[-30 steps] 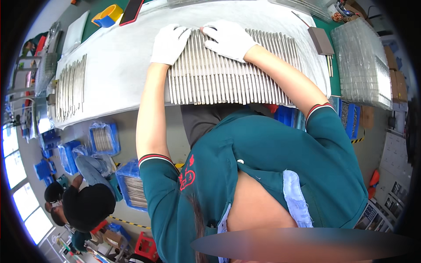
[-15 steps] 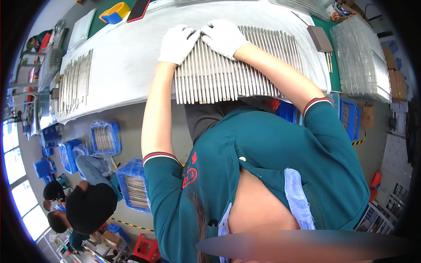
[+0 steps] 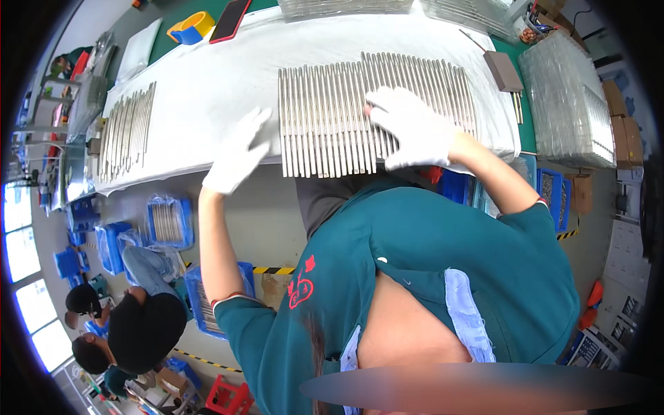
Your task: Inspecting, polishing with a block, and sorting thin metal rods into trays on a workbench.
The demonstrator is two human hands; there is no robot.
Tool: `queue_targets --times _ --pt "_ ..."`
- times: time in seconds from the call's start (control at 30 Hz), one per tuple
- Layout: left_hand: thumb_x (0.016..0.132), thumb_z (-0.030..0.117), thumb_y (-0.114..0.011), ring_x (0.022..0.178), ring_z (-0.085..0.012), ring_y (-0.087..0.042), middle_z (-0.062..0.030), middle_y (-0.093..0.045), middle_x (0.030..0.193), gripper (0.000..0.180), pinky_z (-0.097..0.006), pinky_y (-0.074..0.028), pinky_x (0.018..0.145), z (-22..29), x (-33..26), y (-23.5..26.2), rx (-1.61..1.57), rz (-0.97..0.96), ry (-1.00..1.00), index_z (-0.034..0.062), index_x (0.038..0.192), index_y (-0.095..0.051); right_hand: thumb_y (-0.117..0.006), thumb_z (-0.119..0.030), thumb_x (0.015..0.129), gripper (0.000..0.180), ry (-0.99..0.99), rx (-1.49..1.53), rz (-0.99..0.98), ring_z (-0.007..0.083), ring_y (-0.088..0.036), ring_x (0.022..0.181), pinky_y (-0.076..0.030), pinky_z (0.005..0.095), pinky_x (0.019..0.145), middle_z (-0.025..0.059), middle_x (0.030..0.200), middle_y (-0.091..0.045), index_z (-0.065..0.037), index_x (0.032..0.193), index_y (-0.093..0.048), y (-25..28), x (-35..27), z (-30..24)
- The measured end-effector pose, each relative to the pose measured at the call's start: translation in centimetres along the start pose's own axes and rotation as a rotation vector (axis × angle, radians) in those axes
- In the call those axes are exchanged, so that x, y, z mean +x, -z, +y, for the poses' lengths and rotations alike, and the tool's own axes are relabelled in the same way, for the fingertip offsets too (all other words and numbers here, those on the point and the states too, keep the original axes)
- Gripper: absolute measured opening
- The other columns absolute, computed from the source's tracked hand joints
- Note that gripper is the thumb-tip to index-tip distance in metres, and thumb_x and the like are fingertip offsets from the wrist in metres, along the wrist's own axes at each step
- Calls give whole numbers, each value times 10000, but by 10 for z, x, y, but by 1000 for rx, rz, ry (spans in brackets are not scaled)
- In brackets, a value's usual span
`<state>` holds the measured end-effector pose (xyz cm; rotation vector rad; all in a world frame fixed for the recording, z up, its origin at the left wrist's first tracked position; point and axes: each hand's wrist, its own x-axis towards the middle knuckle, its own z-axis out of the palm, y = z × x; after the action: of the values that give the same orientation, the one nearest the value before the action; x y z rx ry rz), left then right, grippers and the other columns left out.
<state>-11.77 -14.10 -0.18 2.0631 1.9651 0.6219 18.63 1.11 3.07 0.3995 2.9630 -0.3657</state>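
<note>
A row of slim metal rods [image 3: 321, 117] lies side by side on the white-covered table [image 3: 207, 90], their near ends reaching its front edge. The rods on the right sit farther back than those on the left. My left hand [image 3: 238, 152], in a white glove, is just left of the row, apart from it, fingers spread with nothing in them. My gloved right hand [image 3: 413, 128] is over the right part of the row, fingers spread and hiding some rods; a bare fingertip shows. Whether it presses on them I cannot tell.
A smaller group of rods [image 3: 128, 131] lies at the table's left end. Farther back are a yellow-and-blue tape roll [image 3: 192, 28] and a phone [image 3: 230, 19]. A brown block [image 3: 503, 71] and wrapped clear trays [image 3: 564, 97] are on the right. Blue crates [image 3: 169, 221] and people sit at the lower left.
Both hands have left the rods' far ends. My left hand has come nearer and off to the left; my right hand has moved right and nearer, with its fingers spread.
</note>
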Motion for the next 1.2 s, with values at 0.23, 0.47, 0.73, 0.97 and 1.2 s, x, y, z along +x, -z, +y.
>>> queue_targets --times 0.23,0.47,0.73,0.97,1.2 --pt "732 201 -583 1127 -369 -451 -168 -494 1225 520 -419 -369 958 16 17 -35 231 91 -276 85 1233 -504 -552 -92 709 524 -123 -141 369 312 -373 1213 -225 432 1062 172 1262 -431 2 1219 -470 -43 25 -41" --pt "696 97 -581 664 -197 -492 -22 -462 666 332 -384 -381 658 67 45 -66 111 295 -624 136 1024 -619 -551 -102 714 542 -145 -185 459 329 -361 1238 -227 427 1070 187 1288 -424 30 1230 -446 -56 26 -41" --pt "671 6 -665 588 -194 -530 -40 -541 658 269 -281 -418 533 107 77 -35 -385 601 -491 88 926 -645 -616 -474 787 736 294 877 573 310 -402 1245 -313 374 1036 158 1327 -439 -46 1338 -381 -1 51 -8" --pt "795 143 -687 737 -92 -572 -27 -638 817 172 -237 -465 700 81 159 8 -849 609 152 22 904 -632 -444 -709 768 807 202 1405 682 116 -515 950 -438 273 834 88 1014 -600 -2 1146 -541 15 155 43" --pt "769 55 -700 849 -90 -589 -35 -640 960 446 -233 -483 768 59 160 15 -1076 430 109 13 1178 -527 -620 -514 801 644 209 1500 588 121 -537 940 -451 283 827 65 1024 -605 -5 1181 -515 3 174 31"
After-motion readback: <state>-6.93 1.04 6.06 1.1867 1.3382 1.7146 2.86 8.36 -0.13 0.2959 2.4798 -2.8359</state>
